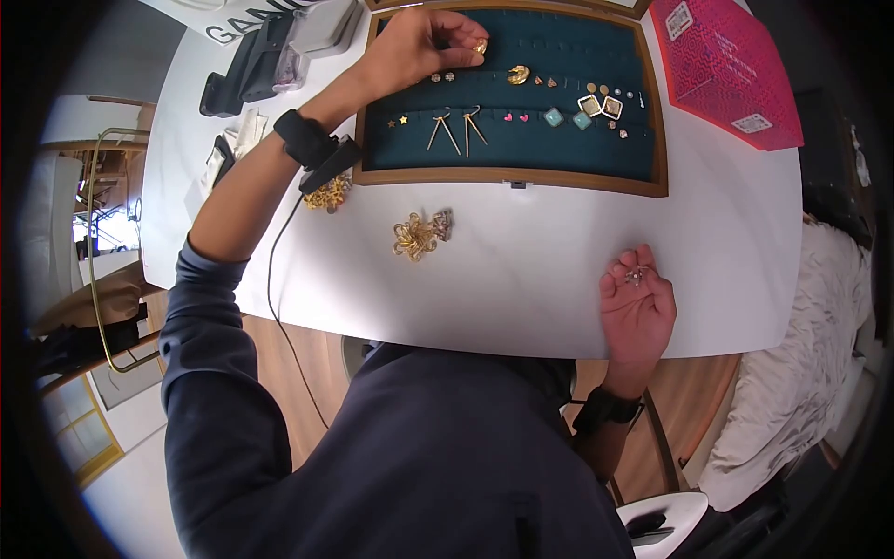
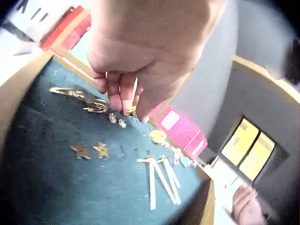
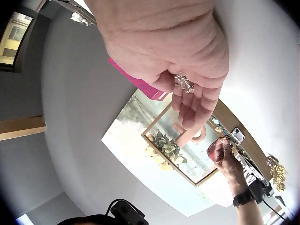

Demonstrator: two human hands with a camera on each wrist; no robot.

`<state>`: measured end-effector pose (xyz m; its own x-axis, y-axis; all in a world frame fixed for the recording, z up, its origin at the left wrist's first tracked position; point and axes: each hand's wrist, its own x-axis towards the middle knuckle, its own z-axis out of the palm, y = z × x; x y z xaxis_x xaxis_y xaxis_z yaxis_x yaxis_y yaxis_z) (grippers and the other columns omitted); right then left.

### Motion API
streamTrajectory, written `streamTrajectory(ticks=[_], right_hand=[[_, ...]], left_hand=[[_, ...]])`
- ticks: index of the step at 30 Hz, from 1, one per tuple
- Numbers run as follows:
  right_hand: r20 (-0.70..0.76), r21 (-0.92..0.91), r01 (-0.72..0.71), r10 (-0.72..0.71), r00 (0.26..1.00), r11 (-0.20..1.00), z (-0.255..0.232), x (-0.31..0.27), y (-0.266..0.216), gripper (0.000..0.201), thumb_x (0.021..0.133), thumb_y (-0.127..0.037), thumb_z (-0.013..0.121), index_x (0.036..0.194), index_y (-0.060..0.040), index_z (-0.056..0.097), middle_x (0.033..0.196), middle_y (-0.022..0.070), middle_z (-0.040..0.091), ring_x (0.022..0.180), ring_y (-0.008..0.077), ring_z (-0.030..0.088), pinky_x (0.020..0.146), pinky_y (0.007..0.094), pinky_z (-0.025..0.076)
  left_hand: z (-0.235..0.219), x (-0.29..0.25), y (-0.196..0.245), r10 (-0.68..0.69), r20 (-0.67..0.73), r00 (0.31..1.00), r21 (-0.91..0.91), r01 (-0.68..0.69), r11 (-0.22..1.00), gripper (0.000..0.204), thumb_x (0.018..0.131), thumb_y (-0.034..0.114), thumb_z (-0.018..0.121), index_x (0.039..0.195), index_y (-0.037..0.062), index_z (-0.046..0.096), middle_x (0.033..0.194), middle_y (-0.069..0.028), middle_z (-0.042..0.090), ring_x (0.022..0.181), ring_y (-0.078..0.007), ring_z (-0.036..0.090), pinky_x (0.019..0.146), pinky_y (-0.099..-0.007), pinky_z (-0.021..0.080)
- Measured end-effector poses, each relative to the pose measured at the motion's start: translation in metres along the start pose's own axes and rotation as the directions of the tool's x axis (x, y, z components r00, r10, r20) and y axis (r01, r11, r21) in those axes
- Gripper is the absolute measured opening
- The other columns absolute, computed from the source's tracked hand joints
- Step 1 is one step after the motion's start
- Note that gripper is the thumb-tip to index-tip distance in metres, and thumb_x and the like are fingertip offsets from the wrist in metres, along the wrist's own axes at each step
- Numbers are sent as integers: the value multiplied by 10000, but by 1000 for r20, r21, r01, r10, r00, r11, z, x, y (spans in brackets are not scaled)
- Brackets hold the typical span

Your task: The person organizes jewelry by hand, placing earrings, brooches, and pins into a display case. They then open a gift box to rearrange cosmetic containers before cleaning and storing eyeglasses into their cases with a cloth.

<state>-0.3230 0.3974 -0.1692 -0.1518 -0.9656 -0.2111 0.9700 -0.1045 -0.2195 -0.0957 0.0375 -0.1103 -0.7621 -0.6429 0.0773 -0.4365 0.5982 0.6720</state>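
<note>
At the top left of a wooden jewelry case (image 1: pixel 410 175) with dark teal lining, my left hand (image 1: pixel 410 51) pinches a small gold earring (image 1: pixel 480 47) between thumb and fingers. The left wrist view shows the gold earring (image 2: pixel 132 111) at the fingertips, close over the lining, beside a pair of sparkly studs (image 2: pixel 117 120). My right hand (image 1: pixel 638 312) is palm up over the table's front right, its curled fingers cradling a small silvery piece of jewelry (image 1: pixel 635 276). The silvery piece (image 3: pixel 183 83) lies at the base of the fingers in the right wrist view.
Rows of earrings fill the case, among them long bar earrings (image 1: pixel 447 135) and teal squares (image 1: pixel 553 116). Gold flower-like jewelry (image 1: pixel 414 237) lies in front on the white table (image 1: pixel 521 279). A pink bag (image 1: pixel 726 74) stands right, dark boxes (image 1: pixel 265 61) left.
</note>
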Motion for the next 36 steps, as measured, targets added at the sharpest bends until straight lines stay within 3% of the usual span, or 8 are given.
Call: streamTrajectory(ticks=[2,5,11,14,20,23,26,36], right_hand=[[-1,5,4,-4,1000,1000,-1,0,0,358,1023,-118,451,1307,36,608,1202,198,667,1079,308,632,992,428,521],[-1,10,6,-6,1000,1000,-1,0,0,357,1023,-116,453,1305,38,610,1201,204,663,1078,310,631,989,431,526],[7,16,6,-6,1000,1000,-1,0,0,360,1024,-117,450,1308,40,606,1205,209,659,1085,312,628,987,431,531],[9,15,6,-6,1000,1000,-1,-1,0,362,1024,-119,448,1309,40,604,1207,210,659,1087,313,628,991,431,529],[23,19,5,-6,1000,1000,-1,0,0,365,1024,-119,445,1314,39,601,1214,210,656,1091,315,627,994,434,527],[20,16,7,-7,1000,1000,-2,0,0,365,1024,-119,445,1313,39,600,1216,209,655,1092,315,626,995,435,527],[23,17,4,-5,1000,1000,-1,0,1,364,1024,-119,445,1314,38,600,1215,209,654,1096,316,625,998,437,526],[33,32,6,-7,999,999,-3,-1,0,370,1025,-119,441,1320,38,601,1220,212,651,1099,321,624,999,440,527]], left_hand=[[0,3,-2,-22,24,999,-46,23,999,291,883,182,819,1148,74,767,1011,-41,765,928,-151,706,862,-299,571],[5,2,-3,71,34,997,-16,-71,997,297,878,166,821,1155,75,765,1017,-41,766,921,-149,708,869,-296,569],[8,2,5,134,68,989,14,-135,991,288,854,108,832,1122,27,764,988,-90,780,879,-182,745,851,-310,589],[9,3,13,121,54,991,97,-126,987,290,845,113,840,1109,21,764,976,-105,781,890,-188,748,863,-318,590],[7,0,17,30,117,993,59,-37,998,283,857,127,827,1117,37,758,985,-76,766,910,-177,722,873,-310,578],[6,0,20,50,122,991,78,-59,995,290,858,130,827,1121,32,753,968,-75,760,905,-172,721,878,-305,581],[12,3,14,104,-1,995,91,-104,990,308,852,130,831,1132,30,748,979,-80,760,902,-172,721,888,-300,586],[21,7,13,141,40,989,45,-142,989,285,854,50,811,1133,30,754,979,-101,777,884,-198,745,872,-311,600]])
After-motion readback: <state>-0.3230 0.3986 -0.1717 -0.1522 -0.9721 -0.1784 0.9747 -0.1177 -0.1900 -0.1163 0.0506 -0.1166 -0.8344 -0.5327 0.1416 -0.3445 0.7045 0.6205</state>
